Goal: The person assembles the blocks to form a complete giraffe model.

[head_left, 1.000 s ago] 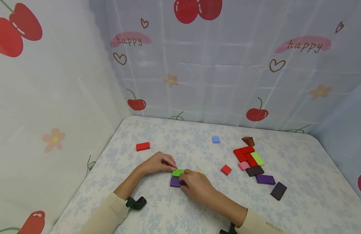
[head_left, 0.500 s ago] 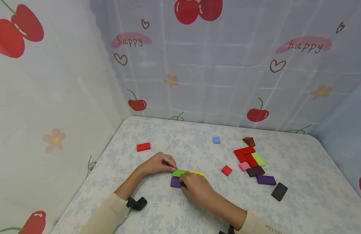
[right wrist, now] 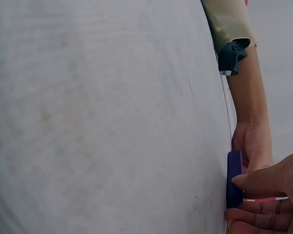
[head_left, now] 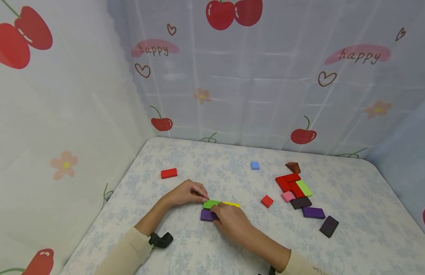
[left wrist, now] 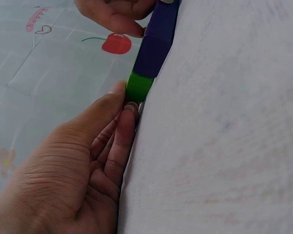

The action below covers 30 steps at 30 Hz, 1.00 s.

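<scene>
A green block [head_left: 211, 204] and a yellow block [head_left: 232, 204] lie end to end in a row, with a purple block [head_left: 208, 215] just in front of them. My left hand [head_left: 187, 192] has its thumb and fingertips at the green block's left end; in the left wrist view, the thumb [left wrist: 115, 91] touches its edge. My right hand [head_left: 233, 221] reaches over the purple block's right part and hides it. The right wrist view has the right thumb against the purple block [right wrist: 234, 180], fingers curled at its end.
Farther right, a cluster holds red blocks [head_left: 284, 181], a lime block [head_left: 304, 188], a pink block [head_left: 287, 196], a brown triangular block [head_left: 293, 167], dark blocks [head_left: 328, 226] and another purple block [head_left: 313, 212]. Single pieces: a red block [head_left: 169, 173], a blue block [head_left: 255, 165], a red cube [head_left: 267, 201].
More of the yellow block shows beyond the right hand than a second ago. Both hands stay nearly in place, and the other blocks have not moved.
</scene>
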Tool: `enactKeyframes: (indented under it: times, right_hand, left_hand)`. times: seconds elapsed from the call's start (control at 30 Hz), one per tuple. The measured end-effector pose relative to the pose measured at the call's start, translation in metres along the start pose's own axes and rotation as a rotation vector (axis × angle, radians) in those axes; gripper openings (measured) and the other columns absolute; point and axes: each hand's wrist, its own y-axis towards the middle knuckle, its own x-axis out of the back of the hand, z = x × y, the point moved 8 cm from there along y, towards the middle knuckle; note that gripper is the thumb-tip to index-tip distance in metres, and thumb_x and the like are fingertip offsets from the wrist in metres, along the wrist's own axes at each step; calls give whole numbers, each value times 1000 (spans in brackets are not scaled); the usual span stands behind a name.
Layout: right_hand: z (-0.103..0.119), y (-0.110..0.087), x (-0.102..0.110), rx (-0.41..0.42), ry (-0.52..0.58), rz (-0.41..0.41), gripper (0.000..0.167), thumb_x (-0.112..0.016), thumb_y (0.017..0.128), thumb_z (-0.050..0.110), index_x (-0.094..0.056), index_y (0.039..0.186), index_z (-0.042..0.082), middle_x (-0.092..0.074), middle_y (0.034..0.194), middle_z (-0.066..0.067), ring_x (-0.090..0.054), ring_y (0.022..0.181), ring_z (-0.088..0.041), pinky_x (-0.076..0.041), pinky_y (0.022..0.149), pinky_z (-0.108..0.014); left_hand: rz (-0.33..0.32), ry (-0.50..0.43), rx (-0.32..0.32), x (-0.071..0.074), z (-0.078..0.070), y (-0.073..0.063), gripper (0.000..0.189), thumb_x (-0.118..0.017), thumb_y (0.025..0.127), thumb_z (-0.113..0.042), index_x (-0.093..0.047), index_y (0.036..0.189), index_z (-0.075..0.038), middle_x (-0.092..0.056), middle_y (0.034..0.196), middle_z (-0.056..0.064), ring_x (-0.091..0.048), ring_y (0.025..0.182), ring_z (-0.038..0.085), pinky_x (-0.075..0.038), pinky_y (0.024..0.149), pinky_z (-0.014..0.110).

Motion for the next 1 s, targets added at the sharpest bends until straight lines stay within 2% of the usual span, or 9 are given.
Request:
enactKeyframes:
  times: [0.5, 1.0]
  right_hand:
    - [0, -2, 5, 0, -12, -60, 19, -85, 83, 13, -69, 91, 7, -66, 84, -2, -59, 69, -8, -48, 58, -23]
    - [-4, -1, 5, -30, 12, -75, 18, -84, 84, 11, -67, 92, 9, -67, 85, 0, -60, 70, -7, -48, 58, -23]
  left_hand:
    - [2, -10, -12, -1, 0, 2, 13, -77, 91, -11, -82, 104, -13, -74, 102, 2, -68, 98, 21, -56, 86, 34]
    - [0, -14, -3, 0, -1, 1, 13, -78, 91, -11, -82, 103, -12, -74, 101, 3, -68, 98, 20, -56, 85, 33]
